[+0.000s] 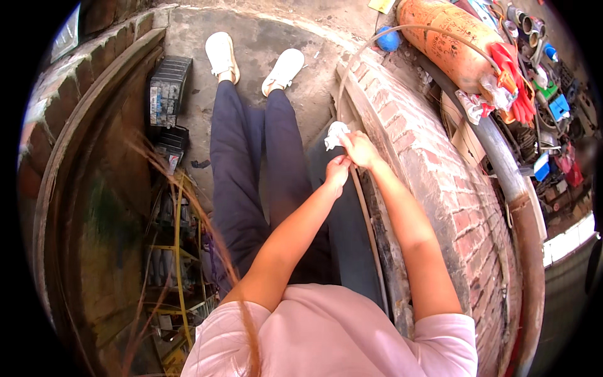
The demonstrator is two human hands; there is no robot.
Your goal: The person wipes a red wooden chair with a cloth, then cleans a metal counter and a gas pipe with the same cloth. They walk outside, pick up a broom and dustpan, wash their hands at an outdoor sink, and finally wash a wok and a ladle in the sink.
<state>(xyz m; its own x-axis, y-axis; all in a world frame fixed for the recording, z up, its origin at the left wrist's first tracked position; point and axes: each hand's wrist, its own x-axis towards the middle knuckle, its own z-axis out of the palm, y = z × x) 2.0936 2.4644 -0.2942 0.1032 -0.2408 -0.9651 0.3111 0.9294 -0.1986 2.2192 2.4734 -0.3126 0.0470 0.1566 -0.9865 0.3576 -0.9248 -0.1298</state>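
Note:
My right hand [361, 149] is closed on a crumpled white cloth or tissue [337, 135]. The cloth lies against a thin, pale hose [342, 88], which comes down from the upper right. My left hand [338, 173] is closed just below and to the left, its fingertips close to the right hand's. What the left fingers pinch is hidden. Below both hands the tan hose continues down beside a dark grey panel [352, 239]. Whether the cloth wraps fully around the hose cannot be made out.
A brick ledge [440, 195] borders my right side, with a thick pipe [500, 151] beyond it. An orange gas cylinder [443, 41] lies at the upper right near red gloves [520, 94] and scattered parts. Black crates [169, 91] and a yellow frame [178, 251] stand left.

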